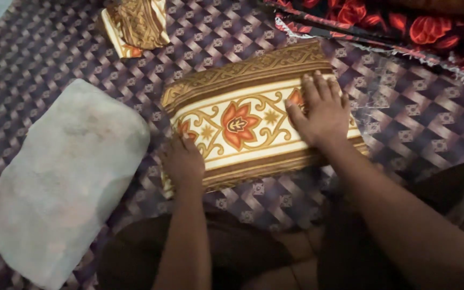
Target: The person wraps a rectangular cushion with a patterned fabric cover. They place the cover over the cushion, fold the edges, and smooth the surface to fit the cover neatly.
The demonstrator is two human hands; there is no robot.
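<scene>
On the purple patterned mat (55, 43) before us lies a folded floral cloth (243, 121), long axis running left to right. Our right hand (323, 110) presses flat, fingers spread, on its right half; our left hand (182, 161) seems curled at its near-left corner, fingertips hidden.

so the whole surface is a purple patterned mat (275, 196). Folded floral cloth (243, 121) lies under both hands, pale bare pillow (60, 177) left of them, smaller folded cloth (135, 24) up beyond.
</scene>
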